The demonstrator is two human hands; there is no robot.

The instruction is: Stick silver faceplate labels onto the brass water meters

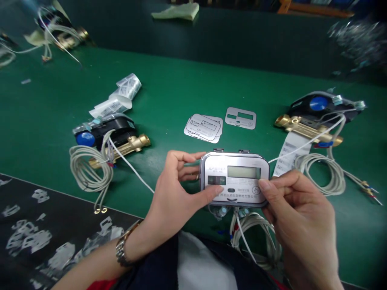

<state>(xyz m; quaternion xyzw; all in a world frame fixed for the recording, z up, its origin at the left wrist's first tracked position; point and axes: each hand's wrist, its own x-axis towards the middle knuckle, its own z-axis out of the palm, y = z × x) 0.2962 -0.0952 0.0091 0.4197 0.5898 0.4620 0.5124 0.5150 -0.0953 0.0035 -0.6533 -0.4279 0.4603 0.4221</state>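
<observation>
Between my hands is a meter [238, 181] with a silver faceplate, a grey display window and printed characters. My left hand [184, 193] grips its left side, with the thumb pressed on the faceplate near the dark window. On the right edge, my right hand [296, 213] pinches the meter, its thumb on the lower right of the face. Coiled white cables [256, 233] hang under the meter, near my lap. Just beyond it lies a small stack of loose faceplates [203, 128], with a single faceplate [241, 118] to the right of the stack.
Brass-bodied meters with coiled cables stand at the left [111, 141] and right [314, 117] of the green table [169, 88]. A curled label strip [116, 98] lies at left. Beyond are a yellowish cloth [177, 12] and clear plastic [359, 42]. Scraps [30, 237] lie lower left.
</observation>
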